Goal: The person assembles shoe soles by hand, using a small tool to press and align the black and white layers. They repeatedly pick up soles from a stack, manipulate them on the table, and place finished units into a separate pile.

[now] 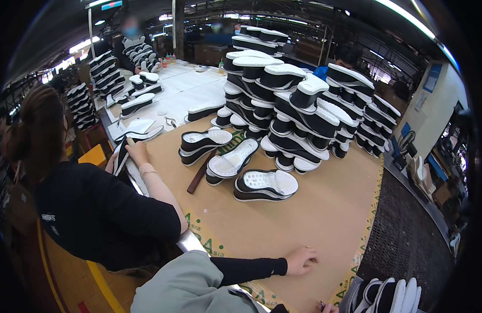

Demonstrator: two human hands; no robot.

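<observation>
My left hand [302, 261], in a black sleeve, rests on the brown paper [324, 224] covering the table. It holds nothing, and its fingers are loosely bent and slightly apart. At the lower edge only part of my right hand [330, 309] shows; a small dark thing [322, 303] sticks up at its fingers, too little of it seen to name. Beyond my left hand lies a black-and-white shoe sole [267, 185], with another sole [233, 160] and a stacked pair of soles [205, 145] behind it. A dark reddish-brown bar [200, 176] lies beside them.
Tall stacks of soles [298, 120] stand at the back right. More soles [392, 296] stand on edge at the lower right. A co-worker [105, 203] sits close on my left, holding a sole [121, 156]. Another person [131, 44] stands across the table.
</observation>
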